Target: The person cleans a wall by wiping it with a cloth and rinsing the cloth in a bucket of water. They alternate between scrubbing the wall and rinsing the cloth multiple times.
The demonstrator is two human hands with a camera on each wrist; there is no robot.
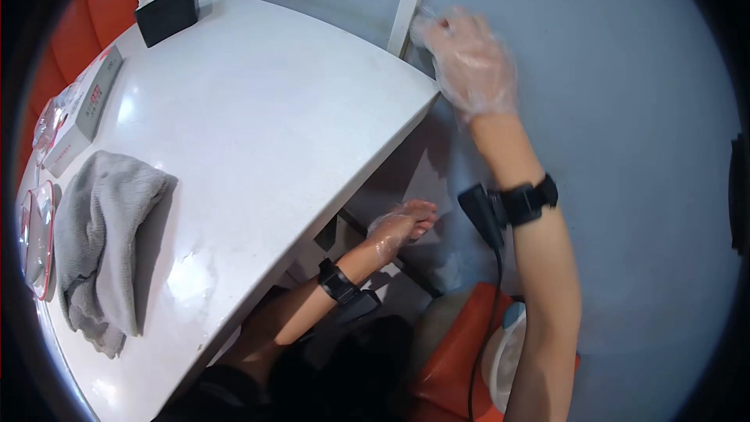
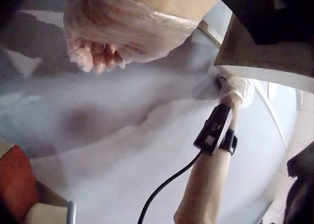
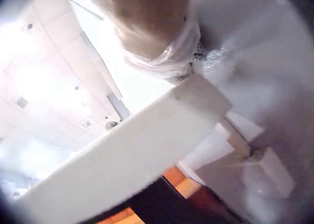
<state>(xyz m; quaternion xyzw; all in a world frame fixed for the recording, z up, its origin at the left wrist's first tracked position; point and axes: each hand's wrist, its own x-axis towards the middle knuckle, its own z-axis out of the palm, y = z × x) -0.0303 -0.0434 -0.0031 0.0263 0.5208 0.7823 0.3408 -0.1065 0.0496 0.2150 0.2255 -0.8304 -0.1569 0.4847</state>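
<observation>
My right hand [image 1: 473,62], in a clear plastic glove, is at the grey wall [image 1: 609,109] beside the table's corner, fingers curled. It grips a small dark-and-light speckled thing [image 3: 198,53], mostly hidden under the hand; I cannot tell its kind. In the left wrist view the same right hand [image 2: 236,91] shows against the wall, just past the table edge. My left hand [image 1: 402,227], also gloved in clear plastic, hangs below the table's level with fingers loosely curled. Nothing is in the left hand [image 2: 105,35].
The white table [image 1: 258,109] bears a crumpled grey cloth [image 1: 109,227], a white box [image 1: 84,113], a red-rimmed clear container [image 1: 39,238] and a black napkin holder [image 1: 168,12]. A white strip [image 1: 410,4] runs up the wall. A red seat [image 1: 453,352] and a pale bucket [image 1: 508,355] are below.
</observation>
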